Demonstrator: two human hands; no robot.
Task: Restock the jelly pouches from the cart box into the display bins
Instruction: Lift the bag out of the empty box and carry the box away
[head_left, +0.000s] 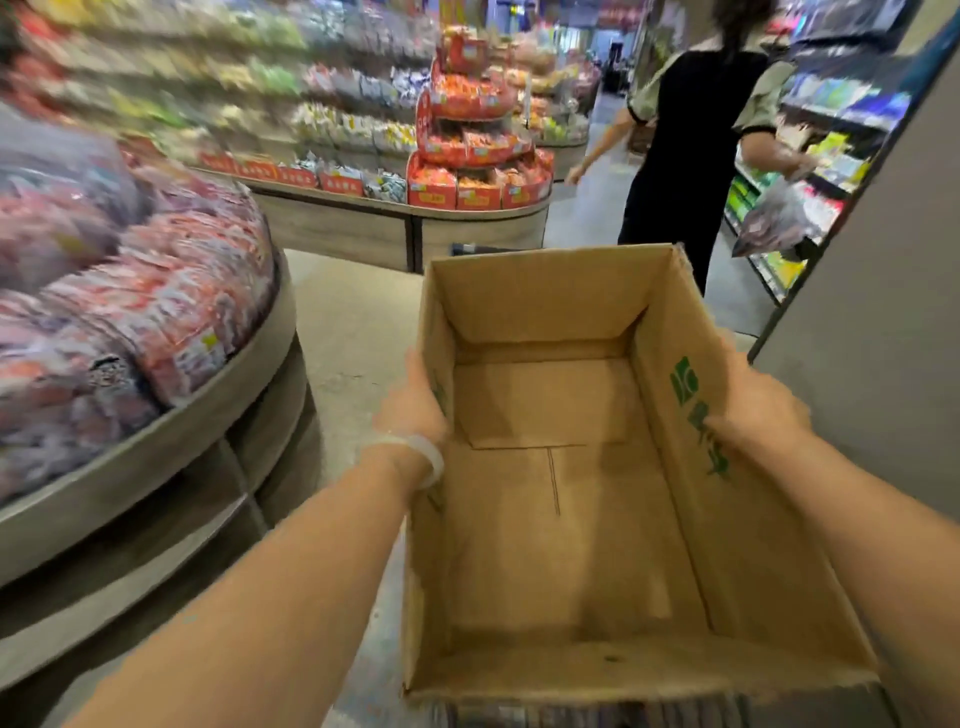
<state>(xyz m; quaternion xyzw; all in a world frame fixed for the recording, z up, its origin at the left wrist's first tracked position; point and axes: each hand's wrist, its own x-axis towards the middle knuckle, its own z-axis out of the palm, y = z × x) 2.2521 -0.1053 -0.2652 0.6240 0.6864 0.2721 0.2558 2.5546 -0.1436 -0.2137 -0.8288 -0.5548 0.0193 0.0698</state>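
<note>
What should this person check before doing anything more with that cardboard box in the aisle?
1. Grip: left hand and right hand each hold a side wall of the cardboard box: ok.
2. Pouches left in the box: none visible, not ok for restocking.
3. Round display bin at left piled full: ok.
4. Aisle ahead: another person stands close: not ok.
5. Cart: cannot tell.

A person in a black dress (685, 156) stands in the aisle ahead, holding a plastic bag (771, 221) beside a shelf of goods (831, 119) on the right. A tiered stand of red boxes (475, 150) rises mid-aisle, its contents possibly snacks. The floor (348, 332) is pale concrete.
</note>
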